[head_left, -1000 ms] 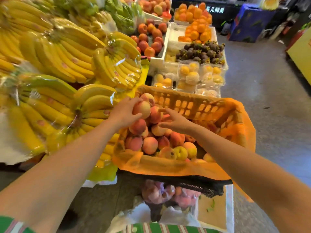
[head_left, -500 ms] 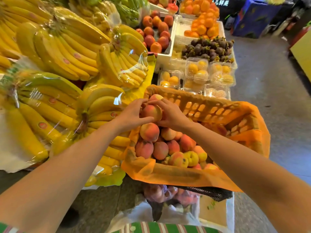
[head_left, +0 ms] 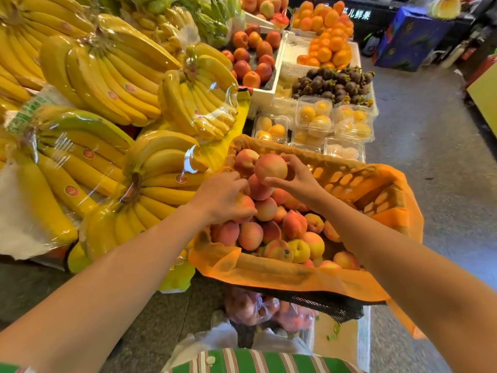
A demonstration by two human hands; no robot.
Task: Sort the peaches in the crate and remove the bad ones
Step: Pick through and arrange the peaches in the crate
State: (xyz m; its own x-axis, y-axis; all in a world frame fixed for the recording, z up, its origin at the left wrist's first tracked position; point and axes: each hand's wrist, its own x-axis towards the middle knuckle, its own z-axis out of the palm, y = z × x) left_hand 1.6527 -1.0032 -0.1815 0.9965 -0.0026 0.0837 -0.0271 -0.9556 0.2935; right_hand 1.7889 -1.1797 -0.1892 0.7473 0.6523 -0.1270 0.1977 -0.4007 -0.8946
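An orange plastic crate, lined with orange mesh cloth, holds a heap of pink and yellow peaches. My right hand grips one pink peach lifted above the far left of the heap. My left hand lies palm-down on the heap's left side, its fingers curled around another peach. A yellow peach with a dark spot lies near the crate's front edge.
Wrapped banana bunches crowd the stall left of the crate. Clear boxes of yellow fruit, mangosteens, oranges and nectarines lie behind. A plastic bag of peaches hangs below the crate. Concrete floor runs along the right.
The peach that my left hand held has passed to my right hand, which now holds it alone. My left hand has dropped onto the heap and closed on another peach.
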